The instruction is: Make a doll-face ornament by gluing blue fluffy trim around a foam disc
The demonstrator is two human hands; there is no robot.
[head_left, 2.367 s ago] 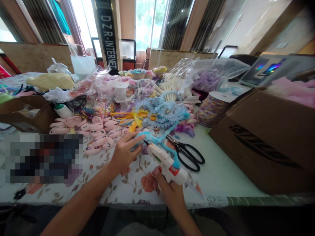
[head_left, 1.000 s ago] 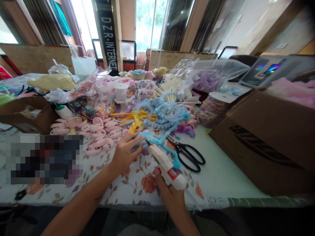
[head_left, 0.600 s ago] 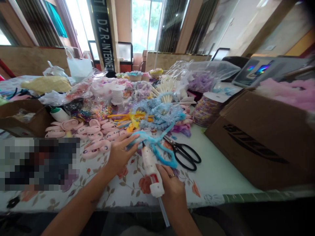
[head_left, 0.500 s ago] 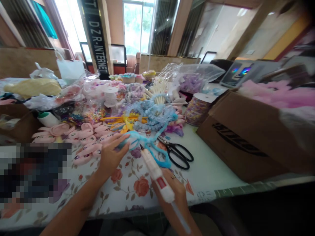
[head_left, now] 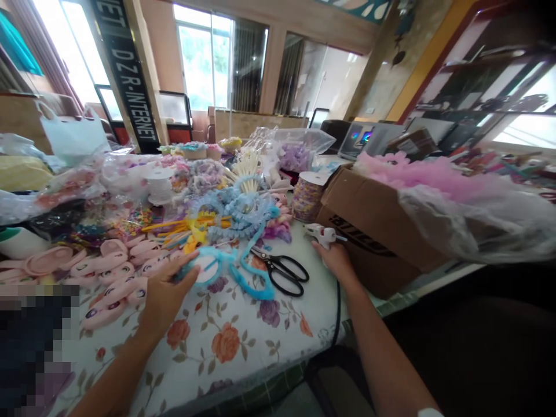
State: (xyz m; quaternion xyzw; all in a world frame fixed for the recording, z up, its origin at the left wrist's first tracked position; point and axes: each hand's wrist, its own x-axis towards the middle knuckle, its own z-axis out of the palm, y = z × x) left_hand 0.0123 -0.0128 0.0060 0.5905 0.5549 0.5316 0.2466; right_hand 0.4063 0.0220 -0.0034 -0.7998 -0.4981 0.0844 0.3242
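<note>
My left hand [head_left: 167,289] grips the left edge of a round white piece with blue netting ribbon [head_left: 212,267] around it, low over the tablecloth. A loose length of that ribbon trails to the right. My right hand [head_left: 335,262] is on a white hot glue gun [head_left: 322,235], beside the cardboard box; the grip is partly hidden by the box side and fingers. Black-handled scissors [head_left: 284,273] lie between the two hands, next to the ribbon's tail.
Pink plush headbands [head_left: 117,263] spread at the left. A ruffled light-blue trim [head_left: 243,211] and yellow sticks [head_left: 204,223] lie behind the ribbon. A spool [head_left: 308,197] stands by the cardboard box [head_left: 377,231], topped with pink netting [head_left: 417,179]. A black cord [head_left: 337,315] hangs over the table edge.
My right hand has carried the glue gun from beside the ribbon piece out to the right, near the box. The left hand still holds the piece. The camera view has turned right.
</note>
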